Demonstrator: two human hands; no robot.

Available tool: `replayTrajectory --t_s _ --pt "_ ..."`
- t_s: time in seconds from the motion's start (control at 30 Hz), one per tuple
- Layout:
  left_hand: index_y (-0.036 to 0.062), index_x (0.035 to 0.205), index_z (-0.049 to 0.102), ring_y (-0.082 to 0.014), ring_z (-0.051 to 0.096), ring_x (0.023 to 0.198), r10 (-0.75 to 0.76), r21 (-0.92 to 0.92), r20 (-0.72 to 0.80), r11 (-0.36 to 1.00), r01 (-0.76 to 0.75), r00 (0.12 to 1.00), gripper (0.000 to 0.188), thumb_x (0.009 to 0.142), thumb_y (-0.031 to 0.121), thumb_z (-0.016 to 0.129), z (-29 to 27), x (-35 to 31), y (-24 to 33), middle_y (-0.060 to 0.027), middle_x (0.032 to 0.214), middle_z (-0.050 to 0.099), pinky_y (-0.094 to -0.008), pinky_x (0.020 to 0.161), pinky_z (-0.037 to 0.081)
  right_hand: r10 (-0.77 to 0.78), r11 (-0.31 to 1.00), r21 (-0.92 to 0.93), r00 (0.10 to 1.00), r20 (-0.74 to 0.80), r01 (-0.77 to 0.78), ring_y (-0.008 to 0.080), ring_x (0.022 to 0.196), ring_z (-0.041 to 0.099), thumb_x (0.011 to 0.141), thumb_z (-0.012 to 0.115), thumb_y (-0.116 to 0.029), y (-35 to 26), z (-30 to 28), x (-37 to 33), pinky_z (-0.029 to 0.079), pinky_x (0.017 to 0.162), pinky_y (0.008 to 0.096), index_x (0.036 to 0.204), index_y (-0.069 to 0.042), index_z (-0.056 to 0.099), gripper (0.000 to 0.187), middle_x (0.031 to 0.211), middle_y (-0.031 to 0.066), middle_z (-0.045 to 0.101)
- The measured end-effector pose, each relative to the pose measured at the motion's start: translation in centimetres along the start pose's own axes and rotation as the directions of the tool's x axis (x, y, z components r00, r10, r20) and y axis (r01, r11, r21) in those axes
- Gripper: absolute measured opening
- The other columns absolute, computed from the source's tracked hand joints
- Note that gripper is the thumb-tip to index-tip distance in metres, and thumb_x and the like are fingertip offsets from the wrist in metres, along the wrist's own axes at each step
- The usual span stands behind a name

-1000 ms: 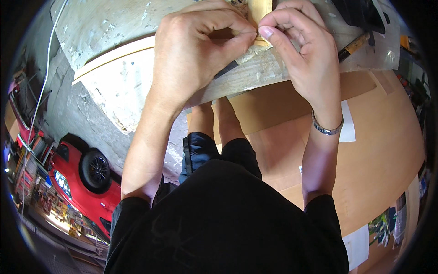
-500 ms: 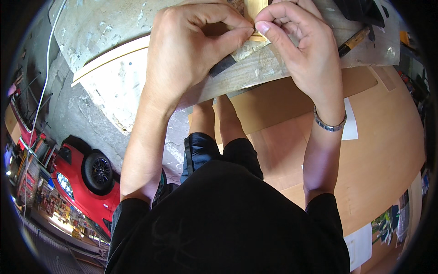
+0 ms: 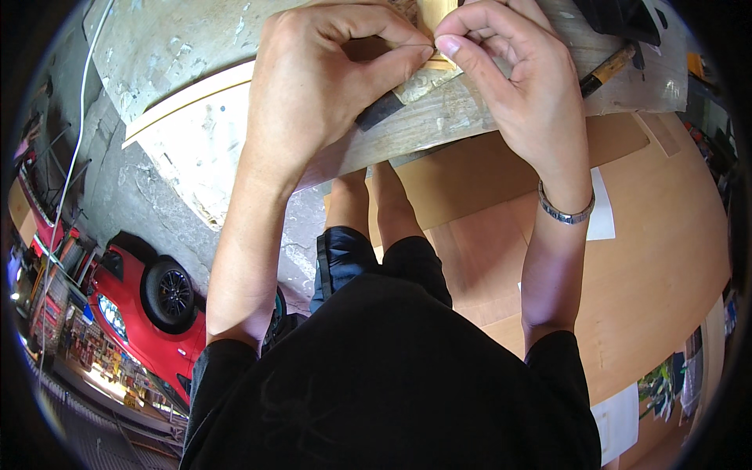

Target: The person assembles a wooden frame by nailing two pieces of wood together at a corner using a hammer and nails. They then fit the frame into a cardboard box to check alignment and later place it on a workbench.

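Pinching a small pale wooden block [image 3: 433, 17], cut off at top, above worn grey workbench edge [image 3: 439, 125] | left hand [image 3: 321, 86], right hand [image 3: 509, 78] both closed on it | brown-handled tool [image 3: 607, 69] right of bench edge, half hidden.

A worn, paint-flecked wooden bench [image 3: 188, 47] carried a small pale wood block [image 3: 435, 14] and a wooden-handled tool [image 3: 607, 69].

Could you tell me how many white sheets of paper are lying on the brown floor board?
2: one sheet just right of the right hand's wrist, another at the lower right edge. More may be hidden under the body.
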State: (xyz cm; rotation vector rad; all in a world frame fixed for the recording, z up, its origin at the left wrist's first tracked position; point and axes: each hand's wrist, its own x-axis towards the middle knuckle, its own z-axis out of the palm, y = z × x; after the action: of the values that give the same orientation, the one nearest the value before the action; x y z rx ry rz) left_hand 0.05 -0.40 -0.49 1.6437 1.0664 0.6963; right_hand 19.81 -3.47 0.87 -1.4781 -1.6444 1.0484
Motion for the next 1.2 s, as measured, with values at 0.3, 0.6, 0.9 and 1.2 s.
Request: replayTrajectory --t_s 0.3,0.6,0.9,1.2 --pt "-0.0011 0.097 0.080 -0.0121 0.070 0.086 -0.011 0.021 0.030 1.000 0.010 0.999 0.011 0.087 0.001 0.080 -0.3 0.1 -0.2 -0.0076 0.095 0.075 -0.0242 0.077 0.056 -0.030 0.999 0.023 0.999 0.023 0.030 0.0221 0.086 0.061 0.090 0.069 -0.001 0.7 -0.3 0.1 0.051 0.074 0.0316 0.094 0.002 0.066 0.006 0.095 0.0115 0.058" --pt "-0.0017 0.106 0.077 -0.0091 0.069 0.086 -0.181 -0.022 0.103 0.983 0.185 0.978 0.019 0.092 0.010 0.079 -1.3 0.7 -0.3 -0.0057 0.096 0.076 -0.0235 0.081 0.056 -0.012 1.000 0.014 1.000 0.024 0.011 0.0207 0.085 0.060 0.089 0.070 -0.001 0.4 -0.4 0.1 0.050 0.075 0.0309 0.094 0.003 0.065 0.007 0.095 0.0106 0.058" --pt "-0.0003 0.102 0.078 -0.0089 0.069 0.083 -0.170 -0.040 0.138 0.983 0.177 0.976 0.019 0.088 0.012 0.082 -1.3 1.1 -0.3 -0.0051 0.092 0.077 -0.0239 0.079 0.055 0.010 0.999 -0.035 1.000 0.014 -0.010 0.0194 0.086 0.060 0.090 0.070 -0.003 0.1 -0.3 -0.1 0.050 0.075 0.0301 0.094 0.002 0.067 0.007 0.097 0.0096 0.058" --pt "0.0012 0.097 0.080 -0.0068 0.066 0.079 -0.195 0.018 0.122 0.981 0.194 0.973 0.018 0.086 0.015 0.085 -1.2 1.4 -0.2 -0.0030 0.087 0.076 -0.0233 0.076 0.054 0.093 0.996 -0.002 0.995 0.043 -0.093 0.0187 0.087 0.060 0.090 0.070 -0.004 -1.5 -0.7 0.0 0.050 0.075 0.0295 0.095 0.001 0.068 0.007 0.098 0.0092 0.060"
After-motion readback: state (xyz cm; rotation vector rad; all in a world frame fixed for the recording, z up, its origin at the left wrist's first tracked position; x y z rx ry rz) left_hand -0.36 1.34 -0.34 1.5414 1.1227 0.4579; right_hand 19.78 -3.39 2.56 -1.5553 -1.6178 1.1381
